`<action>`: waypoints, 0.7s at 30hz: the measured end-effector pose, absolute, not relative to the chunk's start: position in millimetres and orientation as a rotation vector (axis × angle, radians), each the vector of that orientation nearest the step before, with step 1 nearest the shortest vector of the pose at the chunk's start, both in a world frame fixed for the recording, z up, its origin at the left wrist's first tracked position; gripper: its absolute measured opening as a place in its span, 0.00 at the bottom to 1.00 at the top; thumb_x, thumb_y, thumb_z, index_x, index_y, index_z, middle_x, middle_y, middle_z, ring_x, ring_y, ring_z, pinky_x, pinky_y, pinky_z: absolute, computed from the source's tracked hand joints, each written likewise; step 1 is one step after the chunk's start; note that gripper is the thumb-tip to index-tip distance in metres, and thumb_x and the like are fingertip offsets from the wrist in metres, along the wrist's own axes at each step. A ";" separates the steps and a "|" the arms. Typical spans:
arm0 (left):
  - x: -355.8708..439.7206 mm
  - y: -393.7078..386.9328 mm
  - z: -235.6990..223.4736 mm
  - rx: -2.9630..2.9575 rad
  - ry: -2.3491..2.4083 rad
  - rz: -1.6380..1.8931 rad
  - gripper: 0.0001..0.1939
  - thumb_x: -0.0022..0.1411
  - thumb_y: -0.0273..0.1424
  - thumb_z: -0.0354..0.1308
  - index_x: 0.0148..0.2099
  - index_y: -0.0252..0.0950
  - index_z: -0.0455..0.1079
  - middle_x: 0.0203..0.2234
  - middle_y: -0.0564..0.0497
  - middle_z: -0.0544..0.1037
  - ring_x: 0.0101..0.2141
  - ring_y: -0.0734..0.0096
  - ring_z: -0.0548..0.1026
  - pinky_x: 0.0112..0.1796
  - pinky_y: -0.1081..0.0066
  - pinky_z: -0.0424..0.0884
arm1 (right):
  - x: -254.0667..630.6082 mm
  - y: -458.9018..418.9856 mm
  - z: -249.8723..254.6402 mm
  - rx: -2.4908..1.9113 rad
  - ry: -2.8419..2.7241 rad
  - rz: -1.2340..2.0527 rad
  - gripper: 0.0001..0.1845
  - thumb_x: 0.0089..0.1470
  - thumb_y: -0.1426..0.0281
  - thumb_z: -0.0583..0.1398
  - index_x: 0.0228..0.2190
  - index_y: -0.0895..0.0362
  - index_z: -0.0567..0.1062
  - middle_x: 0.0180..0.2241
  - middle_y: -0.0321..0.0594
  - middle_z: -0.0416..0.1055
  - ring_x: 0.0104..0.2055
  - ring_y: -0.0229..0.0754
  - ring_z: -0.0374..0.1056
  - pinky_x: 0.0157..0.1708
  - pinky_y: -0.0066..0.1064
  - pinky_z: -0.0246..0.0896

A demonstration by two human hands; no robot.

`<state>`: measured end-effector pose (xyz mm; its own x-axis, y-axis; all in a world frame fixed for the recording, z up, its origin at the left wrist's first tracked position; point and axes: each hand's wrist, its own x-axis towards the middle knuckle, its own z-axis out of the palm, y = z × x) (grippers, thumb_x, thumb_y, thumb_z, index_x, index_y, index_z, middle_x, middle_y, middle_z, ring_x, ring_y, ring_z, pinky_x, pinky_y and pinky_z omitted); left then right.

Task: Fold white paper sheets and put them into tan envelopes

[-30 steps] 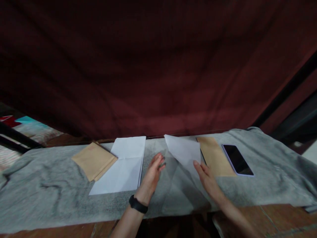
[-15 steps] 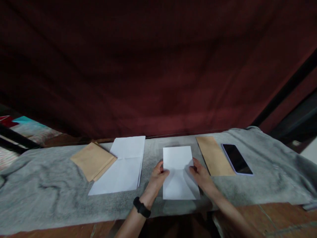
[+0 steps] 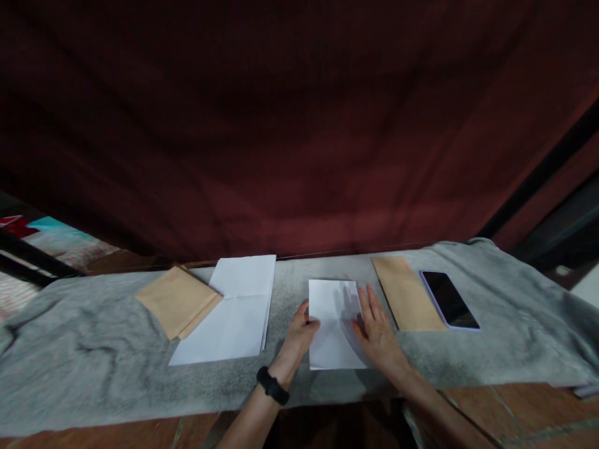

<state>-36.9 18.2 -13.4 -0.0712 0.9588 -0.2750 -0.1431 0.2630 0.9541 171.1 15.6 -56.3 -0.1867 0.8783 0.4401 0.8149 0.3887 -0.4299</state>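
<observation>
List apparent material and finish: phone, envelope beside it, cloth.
Phone: probably glass, glossy; smooth dark face, pale lilac rim, perhaps plastic.
Envelope: likely kraft paper, matte; plain tan surface.
Cloth: soft fabric, possibly fleece, matte; mottled grey, rumpled.

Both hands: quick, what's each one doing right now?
Left hand: closed on the edge of the folded white paper.
Right hand: open, fingers spread along the paper's other edge.
</observation>
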 end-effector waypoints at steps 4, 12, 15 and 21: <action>-42.6 22.7 -12.9 0.911 1.208 1.081 0.24 0.42 0.23 0.61 0.45 0.42 0.77 0.29 0.51 0.82 0.28 0.61 0.77 0.30 0.67 0.71 | 171.1 14.2 -55.5 -1.379 -2.090 0.216 0.38 0.66 0.64 0.52 0.71 0.46 0.42 0.73 0.45 0.42 0.72 0.55 0.45 0.66 0.59 0.51; -62.4 29.1 4.7 1.136 0.915 0.715 0.24 0.50 0.27 0.65 0.52 0.38 0.78 0.34 0.48 0.82 0.29 0.64 0.77 0.30 0.72 0.68 | 183.4 28.6 -39.9 -1.512 -1.795 0.614 0.30 0.60 0.60 0.54 0.61 0.58 0.68 0.53 0.51 0.75 0.57 0.56 0.69 0.56 0.52 0.64; -66.4 34.2 7.1 1.177 1.025 0.802 0.22 0.48 0.26 0.68 0.49 0.37 0.80 0.28 0.49 0.80 0.27 0.65 0.76 0.30 0.71 0.69 | 191.0 34.5 -35.3 -1.479 -1.684 0.984 0.21 0.55 0.59 0.57 0.45 0.57 0.78 0.32 0.40 0.79 0.36 0.49 0.75 0.39 0.41 0.69; -69.9 41.4 14.5 1.367 1.390 1.219 0.19 0.52 0.25 0.65 0.47 0.44 0.80 0.43 0.48 0.79 0.50 0.55 0.74 0.55 0.62 0.66 | 193.9 40.4 -40.3 -1.500 -1.346 1.097 0.15 0.49 0.55 0.59 0.29 0.53 0.74 0.23 0.32 0.71 0.26 0.41 0.67 0.27 0.31 0.61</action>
<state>-69.9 41.4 14.5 -0.0766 0.9943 0.0738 0.2030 -0.0569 0.9775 193.9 40.4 -40.3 0.0482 0.9957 -0.0797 0.2791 -0.0901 -0.9560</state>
